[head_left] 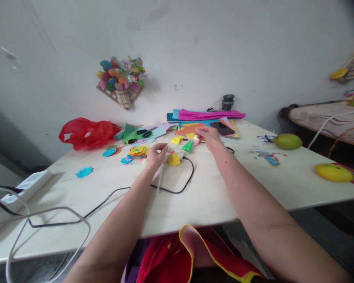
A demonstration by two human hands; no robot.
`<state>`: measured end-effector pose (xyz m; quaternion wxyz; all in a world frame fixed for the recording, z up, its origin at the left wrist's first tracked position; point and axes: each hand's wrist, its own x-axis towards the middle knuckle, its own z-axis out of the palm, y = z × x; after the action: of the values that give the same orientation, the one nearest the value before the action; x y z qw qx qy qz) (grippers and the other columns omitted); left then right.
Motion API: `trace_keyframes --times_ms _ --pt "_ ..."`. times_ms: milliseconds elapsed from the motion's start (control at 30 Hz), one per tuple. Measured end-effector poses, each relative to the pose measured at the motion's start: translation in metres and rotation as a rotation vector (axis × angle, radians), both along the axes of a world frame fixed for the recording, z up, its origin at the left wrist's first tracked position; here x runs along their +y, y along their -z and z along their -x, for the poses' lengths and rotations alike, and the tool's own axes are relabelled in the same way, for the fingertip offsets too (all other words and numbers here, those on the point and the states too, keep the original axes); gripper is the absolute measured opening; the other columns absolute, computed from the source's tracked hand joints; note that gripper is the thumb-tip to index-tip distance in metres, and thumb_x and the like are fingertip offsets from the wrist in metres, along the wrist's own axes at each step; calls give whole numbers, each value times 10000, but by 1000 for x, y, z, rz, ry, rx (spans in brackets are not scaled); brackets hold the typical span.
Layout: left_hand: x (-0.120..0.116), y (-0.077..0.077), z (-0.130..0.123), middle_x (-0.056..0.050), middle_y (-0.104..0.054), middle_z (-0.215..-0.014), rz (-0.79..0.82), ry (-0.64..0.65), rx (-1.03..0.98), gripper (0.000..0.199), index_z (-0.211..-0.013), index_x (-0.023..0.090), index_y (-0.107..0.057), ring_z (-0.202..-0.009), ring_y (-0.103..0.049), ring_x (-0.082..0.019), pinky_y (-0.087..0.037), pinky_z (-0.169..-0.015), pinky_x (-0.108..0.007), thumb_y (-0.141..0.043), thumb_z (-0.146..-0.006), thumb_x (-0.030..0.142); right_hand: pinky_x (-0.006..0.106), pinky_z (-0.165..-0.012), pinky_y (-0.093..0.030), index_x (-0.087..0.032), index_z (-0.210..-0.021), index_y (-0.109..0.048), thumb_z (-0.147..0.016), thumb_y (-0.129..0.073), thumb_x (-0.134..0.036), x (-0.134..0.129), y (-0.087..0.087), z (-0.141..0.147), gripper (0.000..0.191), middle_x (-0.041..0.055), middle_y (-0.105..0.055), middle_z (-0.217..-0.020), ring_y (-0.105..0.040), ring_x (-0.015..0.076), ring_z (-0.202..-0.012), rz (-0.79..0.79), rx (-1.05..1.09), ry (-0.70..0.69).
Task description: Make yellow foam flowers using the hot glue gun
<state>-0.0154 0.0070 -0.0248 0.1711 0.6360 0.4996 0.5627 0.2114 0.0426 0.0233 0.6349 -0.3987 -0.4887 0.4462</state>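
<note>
My left hand (156, 155) is closed in a pinch beside a yellow flower-shaped paper cutout (174, 159). Whatever its fingertips hold is too small to make out. A translucent stick (159, 180) points toward me just below that hand, and a black cord (191, 173) loops to a pale object partly hidden by the cutout. Farther right, my right hand (208, 137) is raised a little with thumb and fingers pinched together; its contents are unclear. Close to it lie a bright green piece (188, 146) and a yellow piece (177, 139). Stacked flower cutouts (138, 151) sit left of my left hand.
A red plastic bag (88, 133), black-handled scissors (144, 133) and coloured sheets (188, 129) lie along the back. A white power strip (26, 188) with looping cables occupies the left. At right are a green mango-like fruit (288, 141) and a yellow one (334, 172).
</note>
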Motion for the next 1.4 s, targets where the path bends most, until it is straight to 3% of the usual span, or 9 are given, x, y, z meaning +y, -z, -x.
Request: trace_keyframes --times_ms 167,400,567,800,933,1100,1233,1300,1400 --pt "-2 -2 -1 -65 -670 -816 8 -25 22 318 -885 165 -680 -744 -613 -170 -516 -658 -288 -593 -711 417 165 -269 -227 -135 -595 -534 -733 -626 -406 0 0 -2 318 -44 -456 -417 -335 33 -315 15 -9 43" --pt "-2 -4 -1 -57 -675 -817 26 -62 40 300 -892 162 -679 -741 -612 -162 -513 -672 -275 -581 -714 384 170 -340 -393 -132 -616 -558 -635 -720 -221 3 8 9 186 -27 -554 -472 -475 67 -376 17 -128 7" --pt "-4 -5 -1 -60 -674 -818 23 -72 42 296 -884 159 -679 -746 -613 -165 -510 -671 -275 -575 -717 381 164 -353 -410 -121 -642 -576 -764 -592 -189 5 11 12 141 17 -623 -574 -509 62 -395 69 -180 -6" --pt "-4 -5 -1 -63 -673 -819 30 -66 45 307 -883 158 -677 -754 -611 -170 -509 -673 -280 -569 -719 394 176 -443 -469 -110 -835 -592 -800 -516 -78 0 12 20 90 17 -650 -654 -543 60 -449 129 -188 -87" --pt "-4 -5 -1 -60 -673 -810 26 -75 38 302 -880 163 -678 -748 -612 -170 -510 -673 -282 -575 -713 393 176 -369 -417 -104 -704 -583 -793 -548 -125 -11 10 27 98 -4 -595 -539 -483 57 -379 129 -281 -171" --pt "-5 -7 -2 -59 -673 -792 30 -87 45 293 -878 161 -679 -736 -612 -169 -511 -672 -286 -573 -714 380 171 -313 -287 -117 -547 -564 -723 -635 -235 -15 8 29 223 -43 -483 -422 -350 35 -327 68 -434 -76" --pt "-5 -6 -1 -59 -674 -784 20 -87 50 297 -879 157 -679 -727 -614 -168 -513 -665 -288 -571 -714 378 183 -371 -335 -105 -701 -658 -694 -629 -179 -11 10 27 80 -42 -512 -468 -383 49 -377 41 -430 -34" --pt "-4 -6 -1 -59 -676 -788 15 -89 49 295 -875 158 -680 -726 -614 -167 -515 -659 -286 -568 -714 380 186 -400 -367 -103 -773 -669 -660 -635 -127 -8 11 27 120 -45 -516 -483 -414 59 -406 38 -418 -8" --pt "-4 -5 -1 -55 -678 -798 12 -89 45 288 -869 164 -679 -726 -613 -162 -515 -653 -278 -565 -715 378 193 -410 -382 -111 -722 -650 -661 -646 -181 -5 12 25 93 -39 -517 -488 -427 66 -416 24 -419 39"
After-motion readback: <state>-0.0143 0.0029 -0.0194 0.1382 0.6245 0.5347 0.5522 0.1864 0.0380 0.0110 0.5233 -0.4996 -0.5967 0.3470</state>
